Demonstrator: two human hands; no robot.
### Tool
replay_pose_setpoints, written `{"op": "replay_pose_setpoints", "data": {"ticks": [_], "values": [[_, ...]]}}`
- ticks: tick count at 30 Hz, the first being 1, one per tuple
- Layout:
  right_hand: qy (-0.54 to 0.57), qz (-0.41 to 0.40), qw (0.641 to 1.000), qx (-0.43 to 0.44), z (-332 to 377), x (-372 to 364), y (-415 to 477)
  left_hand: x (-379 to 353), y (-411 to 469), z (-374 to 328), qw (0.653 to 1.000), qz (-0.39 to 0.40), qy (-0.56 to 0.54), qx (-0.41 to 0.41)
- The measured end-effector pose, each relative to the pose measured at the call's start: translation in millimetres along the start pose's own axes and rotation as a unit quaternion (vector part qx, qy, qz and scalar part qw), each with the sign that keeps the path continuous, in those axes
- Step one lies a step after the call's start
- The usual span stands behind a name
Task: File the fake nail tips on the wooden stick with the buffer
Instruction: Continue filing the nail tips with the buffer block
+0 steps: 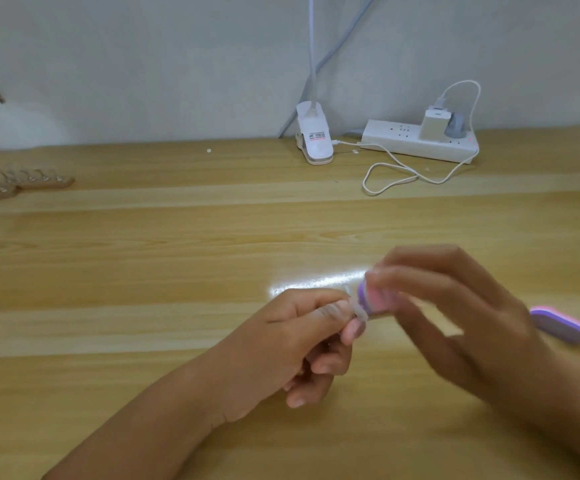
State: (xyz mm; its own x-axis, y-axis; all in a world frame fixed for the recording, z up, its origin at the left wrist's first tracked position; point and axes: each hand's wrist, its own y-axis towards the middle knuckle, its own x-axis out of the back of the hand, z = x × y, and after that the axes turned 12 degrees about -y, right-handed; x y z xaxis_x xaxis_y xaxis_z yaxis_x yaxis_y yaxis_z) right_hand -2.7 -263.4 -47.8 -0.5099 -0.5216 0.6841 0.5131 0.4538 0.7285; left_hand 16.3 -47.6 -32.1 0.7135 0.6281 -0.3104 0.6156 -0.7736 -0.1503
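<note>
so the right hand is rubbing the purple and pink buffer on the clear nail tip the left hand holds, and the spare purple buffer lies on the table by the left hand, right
Not quite. The head view shows the spare purple buffer lying on the wooden table beside the right hand, not the left hand. The rest holds: the right hand works the purple and pink buffer against the clear nail tip in the left hand's grip.

Head view, down over table point(108, 271)

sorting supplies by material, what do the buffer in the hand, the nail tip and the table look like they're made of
Buffer: likely foam block with matte grit faces, given its stacked purple, pink and white layers; motion blur hides texture. Nail tip: seemingly clear thin plastic, translucent and glossy, pinched by the left hand. Table: light wood or wood-look laminate with lengthwise grain and a smooth, slightly shiny finish that reflects light.
</note>
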Motion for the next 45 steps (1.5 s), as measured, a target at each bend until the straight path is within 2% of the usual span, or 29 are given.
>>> {"op": "replay_pose_setpoints", "data": {"ticks": [3,6,8,11,13,16,19,21,22,26,29,32,36,41,45], "values": [[-0.037,0.031,0.998,0.05,1.3,-2.3,-3.5,-0.1,0.9,2.1,0.999,-0.027,0.012,-0.027],[-0.027,0.018,0.999,-0.029,-12.5,-3.1,0.0,0.2,1.4,3.0,0.996,-0.048,0.041,-0.059],[0.03,0.0,0.997,-0.077,-8.7,-4.9,-0.4,0.8,3.2,5.1,0.99,-0.068,0.065,-0.104],[0.096,0.012,0.993,-0.064,3.7,-9.2,-5.1,0.5,5.1,9.7,0.982,-0.09,0.093,-0.138],[0.075,0.027,0.995,-0.066,-2.0,-9.0,-4.4,0.8,5.6,11.8,0.979,-0.099,0.098,-0.149],[0.053,0.015,0.992,-0.112,-9.9,-6.6,-0.7,1.7,5.4,12.4,0.972,-0.127,0.096,-0.171],[0.081,0.007,0.995,-0.053,2.1,-4.5,-2.0,3.1,4.8,12.2,0.963,-0.147,0.116,-0.194],[0.059,0.03,0.998,0.009,6.8,-5.0,-5.3,2.7,3.4,12.0,0.956,-0.15,0.141,-0.211],[0.045,0.036,0.998,0.013,3.5,-4.8,-5.2,2.2,3.1,12.2,0.952,-0.155,0.152,-0.216],[0.025,0.003,0.997,-0.072,-10.7,-2.0,0.9,1.8,4.5,12.8,0.95,-0.174,0.146,-0.214],[0.052,0.008,0.998,-0.028,1.4,-0.7,-2.3,0.5,5.0,13.0,0.945,-0.17,0.156,-0.232],[0.012,0.021,0.999,0.03,3.7,-0.5,-1.4,-0.6,3.9,12.0,0.937,-0.168,0.171,-0.254],[-0.027,-0.025,0.999,-0.02,-6.4,4.6,3.8,-1.0,4.0,11.3,0.947,-0.178,0.131,-0.234],[-0.041,-0.005,0.998,0.048,1.9,0.3,-1.3,-2.3,3.7,10.8,0.963,-0.141,0.097,-0.209],[-0.062,-0.035,0.997,-0.018,-10.4,1.6,3.4,-0.8,3.7,7.9,0.968,-0.143,0.073,-0.195]]}}
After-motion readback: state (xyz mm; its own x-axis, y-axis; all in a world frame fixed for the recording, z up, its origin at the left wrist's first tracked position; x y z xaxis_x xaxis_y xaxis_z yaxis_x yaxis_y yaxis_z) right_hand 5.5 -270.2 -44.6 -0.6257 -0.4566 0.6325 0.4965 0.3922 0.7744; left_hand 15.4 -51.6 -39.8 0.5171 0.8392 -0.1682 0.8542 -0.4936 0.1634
